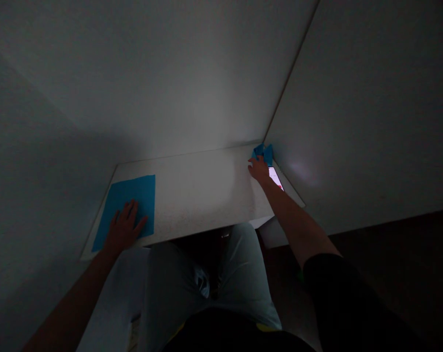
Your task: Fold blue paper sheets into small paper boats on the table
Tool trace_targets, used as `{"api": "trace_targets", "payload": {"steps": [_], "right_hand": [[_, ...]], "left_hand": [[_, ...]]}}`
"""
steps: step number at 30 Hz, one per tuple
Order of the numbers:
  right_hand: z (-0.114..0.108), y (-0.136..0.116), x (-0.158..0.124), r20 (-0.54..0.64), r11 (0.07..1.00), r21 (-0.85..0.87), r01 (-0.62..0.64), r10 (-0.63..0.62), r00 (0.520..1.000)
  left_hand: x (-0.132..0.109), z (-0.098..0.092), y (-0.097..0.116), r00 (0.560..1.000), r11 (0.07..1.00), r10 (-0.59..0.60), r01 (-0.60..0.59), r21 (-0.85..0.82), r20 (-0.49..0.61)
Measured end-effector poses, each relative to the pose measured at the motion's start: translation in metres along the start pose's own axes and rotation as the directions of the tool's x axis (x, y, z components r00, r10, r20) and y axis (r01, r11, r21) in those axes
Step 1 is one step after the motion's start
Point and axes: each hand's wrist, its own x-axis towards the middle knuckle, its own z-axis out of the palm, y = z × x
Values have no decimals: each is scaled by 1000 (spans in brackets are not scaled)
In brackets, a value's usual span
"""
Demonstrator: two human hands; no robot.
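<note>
A flat blue sheet (145, 193), paper or cloth, lies at the left end of a white tabletop (199, 186). My left hand (125, 229) rests flat on this sheet with its fingers spread. At the far right corner sits a folded or crumpled blue piece (268, 154), its exact kind unclear in the dim light. My right hand (258, 169) reaches over to that piece, fingers apart, the fingertips at its near side. Just beside my right wrist, a phone (276, 177) with a lit screen lies on the table, partly covered by my forearm.
A pale wall (192, 88) rises behind the table, and another wall or panel (361, 127) stands close on the right. My legs (243, 269) in light jeans are under the table's front edge. The room is dim.
</note>
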Motion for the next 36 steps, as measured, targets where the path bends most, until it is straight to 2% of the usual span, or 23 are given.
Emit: {"api": "trace_targets", "payload": {"steps": [3, 5, 8, 12, 14, 17, 20, 22, 25, 28, 30, 32, 36], "right_hand": [[2, 4, 8, 39, 1000, -18, 8, -7, 999], [4, 3, 7, 45, 1000, -23, 13, -12, 999], [8, -7, -7, 3, 996, -1, 84, -84, 996], [20, -39, -55, -82, 966, 56, 253, -248, 965], [30, -62, -88, -110, 926, 97, 366, -356, 928], [48, -99, -140, -108, 846, 166, 507, -495, 862], [60, -130, -181, -97, 778, 230, 585, -580, 809], [63, -146, -198, -85, 749, 262, 608, -610, 788], [64, -160, -212, -61, 708, 308, 636, -652, 756], [62, -162, -213, -67, 647, 405, 645, -683, 727], [63, -158, -208, -89, 629, 483, 609, -657, 749], [67, -151, -200, -108, 642, 532, 552, -596, 796], [80, -139, -179, -127, 688, 546, 478, -496, 859]], "left_hand": [[-7, 6, 30, 996, 996, -67, 63, -65, -54], [-8, 14, 53, 996, 991, -64, 56, -125, -57], [-4, 31, 90, 993, 969, -62, 36, -246, -97], [16, 48, 136, 983, 876, -114, 31, -481, -144], [29, 50, 155, 980, 784, -172, 75, -616, -100], [43, 46, 174, 961, 709, -275, 180, -682, -33], [48, 40, 179, 943, 648, -333, 236, -724, 9], [46, 38, 177, 955, 629, -296, 215, -747, 25], [44, 37, 173, 966, 635, -256, 186, -750, 23], [43, 36, 169, 970, 651, -240, 186, -736, 33], [43, 35, 168, 975, 657, -217, 177, -733, 42], [42, 34, 167, 981, 661, -189, 164, -732, 49], [39, 31, 168, 988, 662, -140, 138, -737, 59]]}}
